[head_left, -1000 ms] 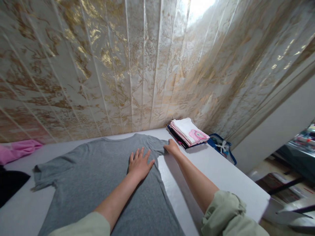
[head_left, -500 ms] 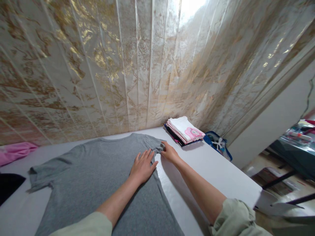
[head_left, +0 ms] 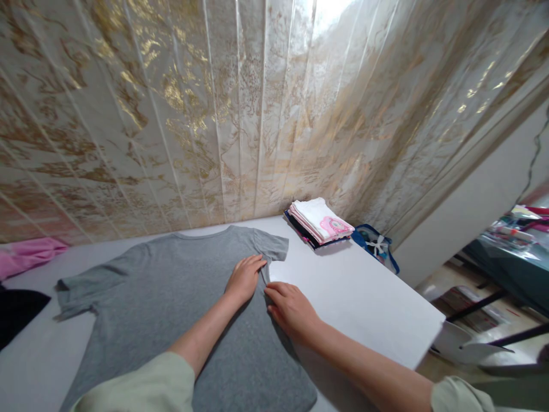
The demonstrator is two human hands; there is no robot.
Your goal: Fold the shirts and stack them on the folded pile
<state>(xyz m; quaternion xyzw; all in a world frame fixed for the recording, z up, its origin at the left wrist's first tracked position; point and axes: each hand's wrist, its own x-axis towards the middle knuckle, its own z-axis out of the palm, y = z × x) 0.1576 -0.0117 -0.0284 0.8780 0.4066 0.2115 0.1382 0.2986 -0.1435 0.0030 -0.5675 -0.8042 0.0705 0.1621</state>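
A grey T-shirt (head_left: 171,297) lies spread flat on the white table (head_left: 364,297), collar toward the wall. My left hand (head_left: 245,278) rests palm down on the shirt near its right armpit, fingers stretched out together. My right hand (head_left: 289,309) lies on the shirt's right side edge just below the sleeve, fingers extended and pressing the fabric. Both forearms reach in from pale green sleeves.
A stack of folded clothes (head_left: 319,222), white and pink on top, sits at the table's far right by the marbled wall. A blue bag (head_left: 375,246) lies behind it. Pink cloth (head_left: 26,254) and a dark garment (head_left: 17,309) are at the left. The table's right edge drops to the floor.
My right hand has left the right sleeve and slid back toward me along the shirt's side edge. My left hand shifted slightly right and its fingers drew together.
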